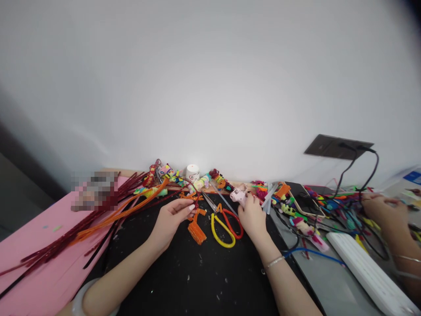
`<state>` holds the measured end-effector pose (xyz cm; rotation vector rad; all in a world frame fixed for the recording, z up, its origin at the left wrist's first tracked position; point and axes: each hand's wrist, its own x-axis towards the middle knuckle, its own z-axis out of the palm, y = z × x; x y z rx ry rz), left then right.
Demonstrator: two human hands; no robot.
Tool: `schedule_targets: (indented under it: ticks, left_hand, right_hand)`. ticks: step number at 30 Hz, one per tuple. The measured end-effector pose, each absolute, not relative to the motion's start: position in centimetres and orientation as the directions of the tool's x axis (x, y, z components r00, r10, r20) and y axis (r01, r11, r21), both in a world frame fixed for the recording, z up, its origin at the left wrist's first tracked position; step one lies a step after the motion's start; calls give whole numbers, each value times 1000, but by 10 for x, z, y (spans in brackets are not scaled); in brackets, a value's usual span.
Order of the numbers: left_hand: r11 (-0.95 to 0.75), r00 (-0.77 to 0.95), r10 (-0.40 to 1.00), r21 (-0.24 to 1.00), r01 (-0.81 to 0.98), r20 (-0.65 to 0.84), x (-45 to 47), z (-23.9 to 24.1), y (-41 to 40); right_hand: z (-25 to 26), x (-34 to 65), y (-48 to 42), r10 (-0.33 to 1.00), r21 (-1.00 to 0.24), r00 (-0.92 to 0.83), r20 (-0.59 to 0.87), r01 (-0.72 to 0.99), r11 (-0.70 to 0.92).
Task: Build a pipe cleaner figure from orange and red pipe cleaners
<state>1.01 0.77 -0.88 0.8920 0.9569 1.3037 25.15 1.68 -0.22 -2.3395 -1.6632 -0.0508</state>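
Note:
My left hand (pixel 171 219) is closed, thumb and fingertips pinching a small dark red fuzzy pipe-cleaner piece (pixel 197 204). Just below those fingertips is a folded orange pipe-cleaner piece (pixel 197 232); whether it hangs from the pinch or lies on the black mat (pixel 184 281) I cannot tell. More orange bits show behind the fingers. My right hand (pixel 253 217) is wrapped round a pale pink hot glue gun (pixel 238 195), its nozzle end towards the left. Between my hands lie scissors (pixel 223 226) with one yellow and one red handle, blades pointing away.
Long red and orange pipe cleaners (pixel 108 215) spread over a pink board (pixel 49 245) at left. Along the wall stand a white cup (pixel 192 172) and several colourful figures. At right are a phone (pixel 304 199), cables, a white power strip (pixel 368 272) and another person's hand (pixel 384 215).

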Motion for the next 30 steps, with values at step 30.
schedule_targets:
  ticks: [30]
  left_hand:
    - [63, 272, 961, 996, -70, -42, 17, -7, 2]
  right_hand:
    - [-4, 210, -2, 946, -936, 70, 315, 186, 298]
